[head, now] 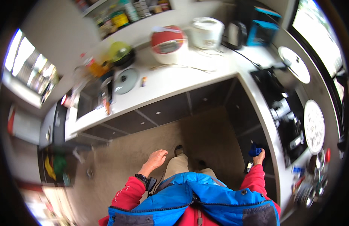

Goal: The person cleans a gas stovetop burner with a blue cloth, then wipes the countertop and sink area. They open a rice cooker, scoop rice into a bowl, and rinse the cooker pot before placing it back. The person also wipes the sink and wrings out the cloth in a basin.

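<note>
My right hand (258,158) grips a bunched dark blue cloth (254,150), low beside the dark cabinet fronts under the right counter. A red sleeve covers that arm, and a small device with a pale face (248,167) shows at the wrist. Over the floor, in front of my body, is my left hand (156,160) with its fingers loosely curled. Its palm faces away, and no object shows in it. A black strap with a boxy device (148,182) is around the left wrist.
A white counter (188,76) bends round to a black cooktop (284,113) on the right. A red-and-white rice cooker (168,45), a white cooker (207,33), a kettle (236,35) and a glass lid (126,81) stand along it. Utensils (307,192) crowd the near right; a sink (91,97) is left.
</note>
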A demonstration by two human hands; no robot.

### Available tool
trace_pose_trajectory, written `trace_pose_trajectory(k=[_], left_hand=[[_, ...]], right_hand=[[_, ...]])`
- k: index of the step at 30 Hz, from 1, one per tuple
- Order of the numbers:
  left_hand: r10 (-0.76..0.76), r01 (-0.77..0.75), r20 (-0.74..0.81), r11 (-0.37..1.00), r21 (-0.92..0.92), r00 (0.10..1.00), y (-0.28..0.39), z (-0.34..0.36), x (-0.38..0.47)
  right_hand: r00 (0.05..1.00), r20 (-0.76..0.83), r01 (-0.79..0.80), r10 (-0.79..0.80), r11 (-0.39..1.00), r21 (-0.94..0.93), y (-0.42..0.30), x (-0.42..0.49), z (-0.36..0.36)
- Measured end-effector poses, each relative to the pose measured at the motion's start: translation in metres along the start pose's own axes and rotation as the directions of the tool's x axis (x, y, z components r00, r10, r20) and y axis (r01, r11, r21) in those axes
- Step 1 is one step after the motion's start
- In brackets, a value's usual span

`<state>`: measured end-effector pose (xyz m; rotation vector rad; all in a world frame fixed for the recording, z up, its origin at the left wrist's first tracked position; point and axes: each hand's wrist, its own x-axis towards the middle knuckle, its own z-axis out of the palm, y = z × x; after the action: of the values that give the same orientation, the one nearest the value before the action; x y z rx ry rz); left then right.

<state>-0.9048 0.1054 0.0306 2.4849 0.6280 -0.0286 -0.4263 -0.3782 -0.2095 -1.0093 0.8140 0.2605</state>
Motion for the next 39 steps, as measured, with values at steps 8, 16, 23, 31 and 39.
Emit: trace_pose_trajectory(k=[8,16,23,31,39], left_hand=[[-0.352,0.329,-0.201,0.934,-0.138,0.914,-0.042,-0.01,-0.09],[-0.484,0.402,-0.37,0.872,-0.278,0.793,-0.107,-0.023,-0.107],[-0.489,0.31,-0.497,0.862,-0.401,0.717,-0.189,-0.081,-0.045],[-0.668,-0.145,-0.595,0.603,-0.785,0.446,-0.291,-0.244,0.038],[-0.714,0.237,-0.641,0.699,-0.674,0.283,-0.399,-0.276,0.072]], right_hand=[[0.608,0.765,0.591,-0.211,0.764,-0.258,0.118,-0.21,0.367],[-0.038,0.992,0.995,-0.124,-0.098,0.026,0.256,-0.361,0.532],[-0.135,0.895,0.99,0.425,0.032,0.135,0.333,-0.411,0.507],[-0.111,0.748,0.795,0.654,0.51,-0.328,0.355,-0.561,0.533],[-0.508,0.681,0.856,0.526,0.393,0.335,0.409,-0.612,0.628]])
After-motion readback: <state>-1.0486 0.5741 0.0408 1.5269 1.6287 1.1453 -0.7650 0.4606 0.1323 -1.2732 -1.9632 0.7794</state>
